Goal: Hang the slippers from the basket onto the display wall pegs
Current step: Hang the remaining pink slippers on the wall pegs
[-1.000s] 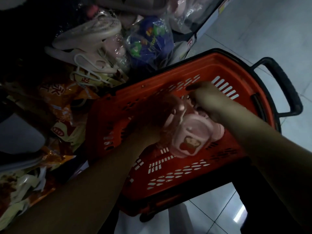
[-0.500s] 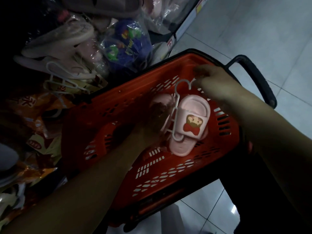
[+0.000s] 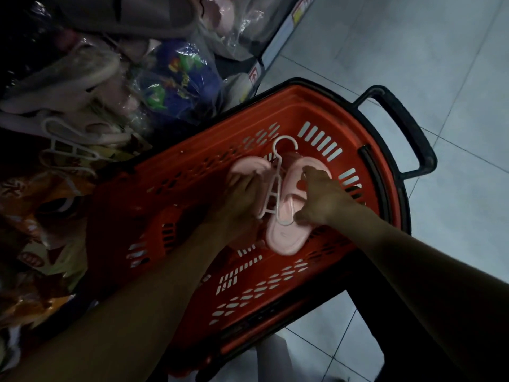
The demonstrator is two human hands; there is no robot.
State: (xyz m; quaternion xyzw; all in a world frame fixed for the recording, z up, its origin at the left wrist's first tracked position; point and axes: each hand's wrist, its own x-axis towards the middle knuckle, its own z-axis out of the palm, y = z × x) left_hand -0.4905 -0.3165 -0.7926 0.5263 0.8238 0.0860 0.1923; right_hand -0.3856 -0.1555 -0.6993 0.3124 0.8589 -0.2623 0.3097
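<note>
A pair of pink slippers (image 3: 285,235) sits on a white plastic hanger (image 3: 278,172) above the inside of the red shopping basket (image 3: 316,106). My left hand (image 3: 242,199) grips the left slipper (image 3: 245,165) from the side. Across the strap of the right slipper lies my right hand (image 3: 322,199), fingers closed on it. The hanger's hook (image 3: 286,143) points away from me, free of both hands. No display peg shows in this view.
Bagged slippers (image 3: 176,81) and other slippers on white hangers (image 3: 68,144) pile up at the upper left. The basket's black handle (image 3: 407,133) sticks out to the right over the grey tiled floor (image 3: 427,51). A dark object (image 3: 366,326) stands under my right forearm.
My right hand let go of the hanger's hook and came down onto the right slipper. The pair has turned so the printed strap is under my hand. The view shifted slightly.
</note>
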